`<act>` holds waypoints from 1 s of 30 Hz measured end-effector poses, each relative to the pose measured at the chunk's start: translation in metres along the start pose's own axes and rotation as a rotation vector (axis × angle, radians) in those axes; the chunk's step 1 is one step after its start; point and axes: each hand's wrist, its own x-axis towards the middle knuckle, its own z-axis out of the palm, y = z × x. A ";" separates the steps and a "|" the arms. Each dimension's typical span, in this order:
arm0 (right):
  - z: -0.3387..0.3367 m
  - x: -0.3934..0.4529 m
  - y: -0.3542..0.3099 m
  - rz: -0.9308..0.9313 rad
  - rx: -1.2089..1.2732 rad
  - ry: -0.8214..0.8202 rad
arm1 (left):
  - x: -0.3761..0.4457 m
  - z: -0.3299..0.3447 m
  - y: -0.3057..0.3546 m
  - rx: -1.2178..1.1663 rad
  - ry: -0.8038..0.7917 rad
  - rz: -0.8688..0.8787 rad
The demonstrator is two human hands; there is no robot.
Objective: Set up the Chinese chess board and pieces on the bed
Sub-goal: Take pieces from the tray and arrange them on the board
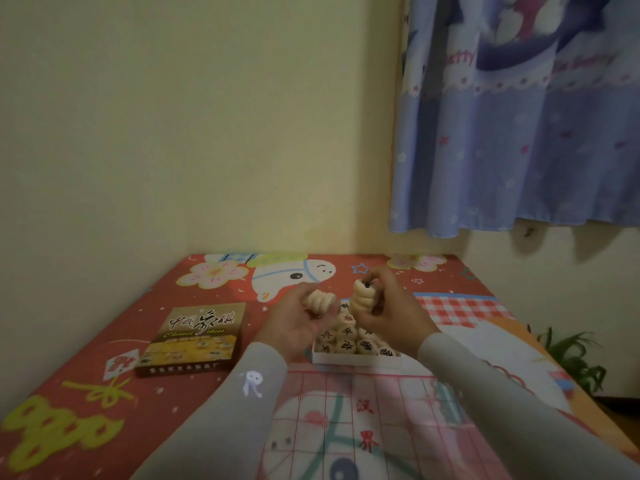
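Note:
A thin see-through chess board sheet (367,420) with red lines and characters lies on the bed right in front of me. Beyond it stands a shallow white box tray (353,360) filled with several cream round pieces (346,344) marked in red and black. My left hand (298,323) grips a short stack of cream pieces (320,301) above the tray's left end. My right hand (388,306) grips a taller stack of pieces (363,297) with a black-marked one on top, above the tray's middle.
The box lid (194,337), printed "Chinese chess", lies on the red patterned bedsheet (69,393) to the left of the tray. Yellow walls meet at the bed's far corner. A blue curtain (519,116) hangs at the right, and a green plant (571,355) stands beside the bed's right edge.

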 end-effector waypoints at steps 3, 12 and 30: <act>0.003 -0.017 -0.035 -0.032 0.037 -0.052 | -0.028 0.000 0.001 -0.020 0.014 -0.043; 0.027 -0.068 -0.108 0.026 -0.261 -0.203 | -0.111 -0.002 -0.032 0.182 0.090 -0.066; 0.067 -0.089 -0.121 0.195 -0.110 -0.104 | -0.153 -0.036 -0.040 0.098 0.142 -0.149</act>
